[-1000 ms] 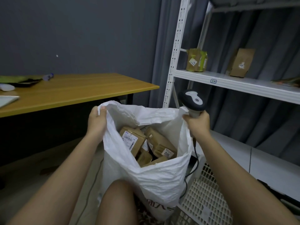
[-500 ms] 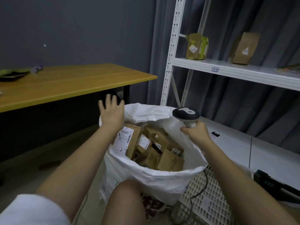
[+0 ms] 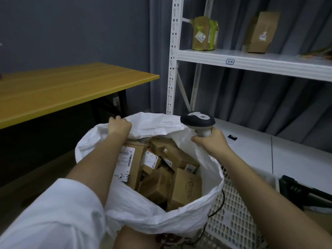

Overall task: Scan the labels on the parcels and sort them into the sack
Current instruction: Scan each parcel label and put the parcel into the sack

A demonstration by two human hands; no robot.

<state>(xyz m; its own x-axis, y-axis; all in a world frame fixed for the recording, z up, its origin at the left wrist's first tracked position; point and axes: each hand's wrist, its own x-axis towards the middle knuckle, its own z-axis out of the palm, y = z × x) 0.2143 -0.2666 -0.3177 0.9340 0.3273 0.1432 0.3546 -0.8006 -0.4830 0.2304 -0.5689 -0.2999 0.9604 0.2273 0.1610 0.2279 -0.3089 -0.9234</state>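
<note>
Closest to the viewer, a white sack (image 3: 161, 220) stands upright with its mouth open upward, packed with brown cardboard parcels (image 3: 159, 177) lying at mixed angles, several labels facing up. The left hand (image 3: 119, 125) is closed on the sack's far rim, probably to hold the mouth open. The right hand (image 3: 209, 141) pinches the right rim while also gripping a handheld scanner (image 3: 197, 121), handle upright, head pointing left across the sack. Farther back, two more parcels (image 3: 204, 34) stand upright on a white shelf (image 3: 251, 63), apparently unsorted.
</note>
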